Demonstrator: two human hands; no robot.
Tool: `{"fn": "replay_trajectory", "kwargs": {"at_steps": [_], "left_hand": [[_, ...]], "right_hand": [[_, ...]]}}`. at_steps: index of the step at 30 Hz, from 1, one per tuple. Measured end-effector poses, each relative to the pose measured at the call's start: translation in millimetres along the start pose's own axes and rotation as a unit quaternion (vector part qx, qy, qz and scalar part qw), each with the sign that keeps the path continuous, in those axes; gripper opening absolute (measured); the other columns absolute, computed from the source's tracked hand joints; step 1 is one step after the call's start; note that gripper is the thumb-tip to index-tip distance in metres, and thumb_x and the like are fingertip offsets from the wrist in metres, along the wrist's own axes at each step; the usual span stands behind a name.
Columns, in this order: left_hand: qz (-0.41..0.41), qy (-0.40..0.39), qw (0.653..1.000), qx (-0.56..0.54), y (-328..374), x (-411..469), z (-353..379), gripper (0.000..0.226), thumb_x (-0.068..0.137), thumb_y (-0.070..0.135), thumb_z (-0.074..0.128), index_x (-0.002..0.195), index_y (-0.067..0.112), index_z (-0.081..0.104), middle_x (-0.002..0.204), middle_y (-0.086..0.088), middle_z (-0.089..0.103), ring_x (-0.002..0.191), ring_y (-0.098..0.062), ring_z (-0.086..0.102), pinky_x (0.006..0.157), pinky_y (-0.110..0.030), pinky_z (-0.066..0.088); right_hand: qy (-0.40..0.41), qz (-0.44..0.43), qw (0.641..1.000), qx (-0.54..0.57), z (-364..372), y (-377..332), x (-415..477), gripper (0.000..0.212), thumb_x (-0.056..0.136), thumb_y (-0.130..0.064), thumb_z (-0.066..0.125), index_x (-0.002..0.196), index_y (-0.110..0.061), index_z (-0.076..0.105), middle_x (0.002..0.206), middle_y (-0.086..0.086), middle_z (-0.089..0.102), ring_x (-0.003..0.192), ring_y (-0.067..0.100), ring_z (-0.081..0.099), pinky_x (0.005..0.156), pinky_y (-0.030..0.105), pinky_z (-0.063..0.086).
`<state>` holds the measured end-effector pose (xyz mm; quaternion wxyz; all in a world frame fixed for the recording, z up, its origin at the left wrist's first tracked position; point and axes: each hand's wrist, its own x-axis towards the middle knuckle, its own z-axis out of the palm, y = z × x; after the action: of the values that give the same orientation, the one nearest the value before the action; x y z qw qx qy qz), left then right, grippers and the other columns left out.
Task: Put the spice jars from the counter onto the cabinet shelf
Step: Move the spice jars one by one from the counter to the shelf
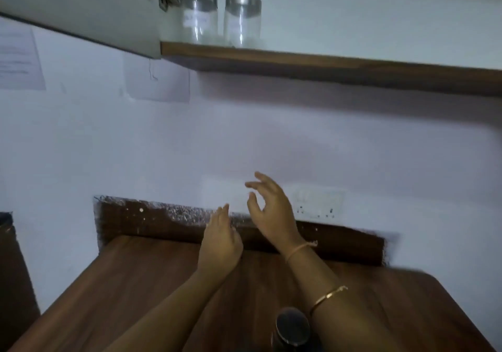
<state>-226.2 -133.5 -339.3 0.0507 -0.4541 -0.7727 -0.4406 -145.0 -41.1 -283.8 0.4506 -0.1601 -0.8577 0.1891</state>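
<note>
Overhead, blurred label (pixel 196 20) on left jar (pixel 200 12)

Jars (pixel 198 17) high above fingers (pixel 264 182): clear glossy glass, brushed metal lids (pixel 243 2). Counter (pixel 135 283) beneath fingers: dark wood grain, matt. Shelf edge (pixel 298 59): wood.

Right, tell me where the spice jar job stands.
Done: two clear jars with metal lids, the left jar and the right jar, stand side by side on the cabinet shelf. In hand: nothing; the left hand and right hand are both open and empty above the counter. Left: a dark-topped jar, partly cut off at the bottom edge, stands on the counter between the forearms.
</note>
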Motion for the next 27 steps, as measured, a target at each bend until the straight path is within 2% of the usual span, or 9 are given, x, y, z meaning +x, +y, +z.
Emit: {"fn": "replay_trajectory", "kwargs": {"at_steps": [4, 7, 15, 17, 20, 22, 24, 27], "left_hand": [[-0.110, -0.068, 0.990, -0.059, -28, -45, 28, 0.047, 0.095, 0.008, 0.041, 0.141, 0.005, 0.036, 0.143, -0.011, 0.042, 0.131, -0.022, 0.041, 0.100, -0.028, 0.036], [-0.161, -0.116, 0.978, -0.062, -45, -68, 43, 0.042, 0.092, 0.009, 0.044, 0.134, 0.009, 0.044, 0.134, -0.011, 0.051, 0.121, -0.023, 0.049, 0.088, -0.024, 0.038], [-0.266, -0.195, 0.942, -0.059, -76, -114, 49, 0.043, 0.095, 0.013, 0.042, 0.137, 0.006, 0.041, 0.139, -0.014, 0.046, 0.124, -0.028, 0.047, 0.095, -0.031, 0.039], [-0.291, -0.215, 0.930, -0.065, -80, -123, 47, 0.042, 0.096, 0.019, 0.044, 0.137, 0.008, 0.041, 0.138, -0.012, 0.048, 0.122, -0.028, 0.049, 0.095, -0.032, 0.041], [-0.302, -0.233, 0.921, -0.079, -86, -131, 43, 0.039, 0.095, 0.017, 0.044, 0.133, 0.007, 0.044, 0.132, -0.012, 0.052, 0.115, -0.028, 0.053, 0.096, -0.037, 0.045], [-0.303, -0.236, 0.920, -0.073, -88, -135, 40, 0.039, 0.094, 0.013, 0.042, 0.132, 0.007, 0.045, 0.128, -0.012, 0.054, 0.111, -0.028, 0.053, 0.090, -0.033, 0.045], [-0.302, -0.233, 0.921, -0.074, -91, -137, 37, 0.037, 0.093, 0.011, 0.042, 0.129, 0.006, 0.047, 0.125, -0.013, 0.055, 0.109, -0.029, 0.054, 0.090, -0.035, 0.045], [-0.301, -0.234, 0.921, -0.081, -96, -139, 31, 0.036, 0.093, 0.012, 0.041, 0.128, 0.007, 0.048, 0.124, -0.012, 0.056, 0.107, -0.027, 0.055, 0.089, -0.034, 0.045]], "right_hand": [[-0.081, 0.100, 0.992, 0.004, 26, 35, -79, 0.029, 0.093, -0.020, 0.053, 0.119, -0.017, 0.066, 0.139, 0.000, 0.051, 0.131, 0.013, 0.045, 0.105, 0.023, 0.037], [-0.133, 0.125, 0.983, -0.026, 38, 45, -128, 0.029, 0.091, -0.024, 0.057, 0.118, -0.015, 0.066, 0.132, 0.003, 0.057, 0.123, 0.016, 0.053, 0.102, 0.028, 0.042], [-0.274, 0.177, 0.945, -0.005, 52, 36, -205, 0.050, 0.085, -0.046, 0.062, 0.124, -0.015, 0.058, 0.125, 0.003, 0.058, 0.112, 0.019, 0.056, 0.093, 0.031, 0.047], [-0.319, 0.178, 0.930, -0.040, 56, 35, -213, 0.065, 0.080, -0.058, 0.062, 0.129, -0.016, 0.053, 0.130, 0.006, 0.054, 0.116, 0.023, 0.052, 0.094, 0.034, 0.044], [-0.373, 0.177, 0.898, -0.152, 63, 36, -225, 0.095, 0.070, -0.072, 0.061, 0.143, -0.017, 0.036, 0.142, 0.006, 0.044, 0.127, 0.027, 0.043, 0.105, 0.040, 0.034], [-0.388, 0.170, 0.885, -0.192, 70, 37, -233, 0.102, 0.069, -0.071, 0.062, 0.148, -0.018, 0.028, 0.144, 0.006, 0.041, 0.130, 0.026, 0.041, 0.111, 0.042, 0.028], [-0.392, 0.170, 0.882, -0.200, 75, 38, -240, 0.101, 0.071, -0.068, 0.063, 0.149, -0.019, 0.024, 0.145, 0.005, 0.041, 0.131, 0.025, 0.040, 0.113, 0.043, 0.025], [-0.379, 0.188, 0.886, -0.188, 78, 37, -246, 0.098, 0.073, -0.062, 0.065, 0.150, -0.018, 0.022, 0.146, 0.006, 0.040, 0.132, 0.025, 0.039, 0.113, 0.040, 0.028]]}}
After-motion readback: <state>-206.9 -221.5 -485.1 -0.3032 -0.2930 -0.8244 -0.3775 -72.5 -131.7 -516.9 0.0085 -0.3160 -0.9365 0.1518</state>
